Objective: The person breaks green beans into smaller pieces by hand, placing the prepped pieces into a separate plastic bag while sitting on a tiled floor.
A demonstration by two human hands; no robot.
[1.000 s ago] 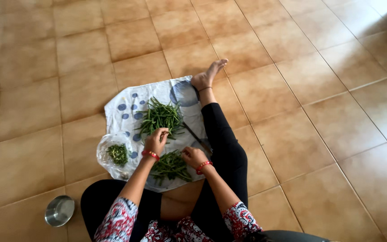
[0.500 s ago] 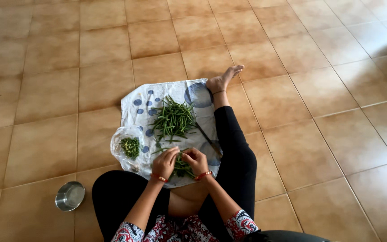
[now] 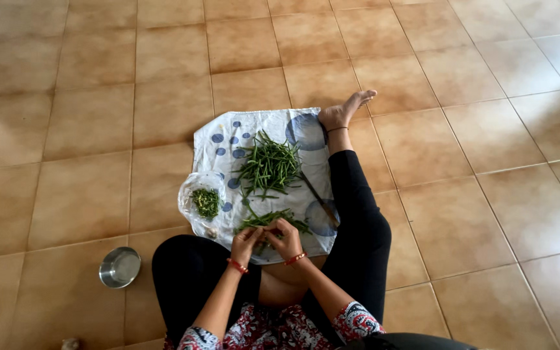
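I sit on the tiled floor with a white, blue-spotted cloth (image 3: 221,133) spread in front of me. A big pile of green beans (image 3: 269,165) lies in its middle, and a smaller bunch (image 3: 291,219) lies close to my lap. My left hand (image 3: 246,242) and my right hand (image 3: 285,238) meet over that near bunch, both pinching a green bean between the fingers. A knife (image 3: 315,194) rests on the cloth beside my right leg.
A clear plastic bag (image 3: 196,207) with chopped green pieces sits at the cloth's left edge. A small steel bowl (image 3: 120,266) stands on the tiles by my left knee. My right leg stretches along the cloth, its foot (image 3: 345,110) at the far corner.
My left hand has drawn back from the big pile toward my lap and joined the right hand over the near bunch. The camera view has shifted, moving everything to the right and down in the frame.
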